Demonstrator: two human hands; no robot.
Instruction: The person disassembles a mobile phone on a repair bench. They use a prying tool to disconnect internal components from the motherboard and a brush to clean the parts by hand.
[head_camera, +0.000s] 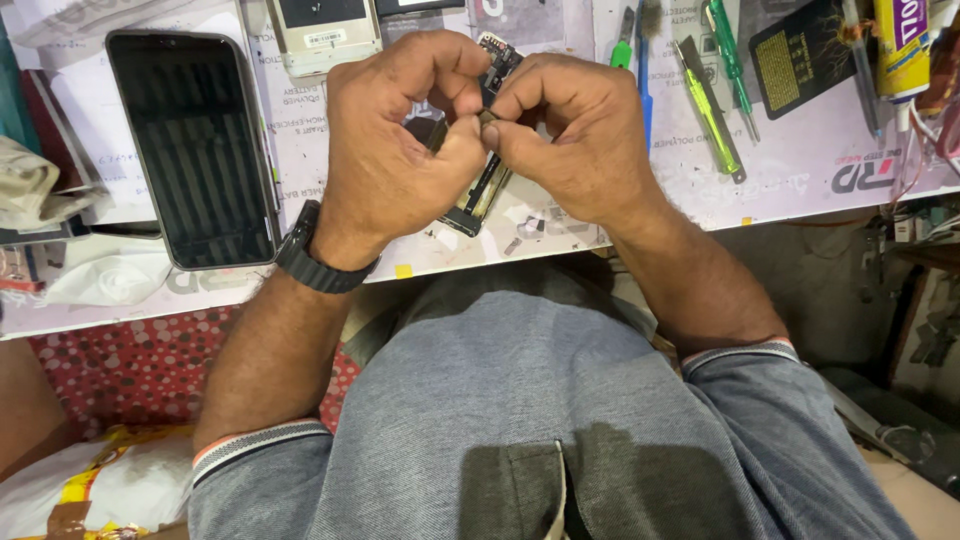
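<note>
both hands, left hand (395, 150) and right hand (575, 135), are pinching shut on a small part (489, 116) above the board (480, 190) on the counter (800, 170); squeezing unevenly, it is likely slipping or bending.

**Inspector A:** Camera position?

**Inspector B:** One view only, worn on the head, facing steeply down over the person's own grey shirt (520, 400) to the white workbench (800, 170).

**Inspector A:** Range?

**Inspector B:** Close. The left hand (395, 130) and right hand (575, 130) sit upper centre; the bench's near edge crosses mid-frame, its far part runs off the top.

**Inspector A:** Overlap with another view?

**Inspector B:** No second view to compare.
</note>
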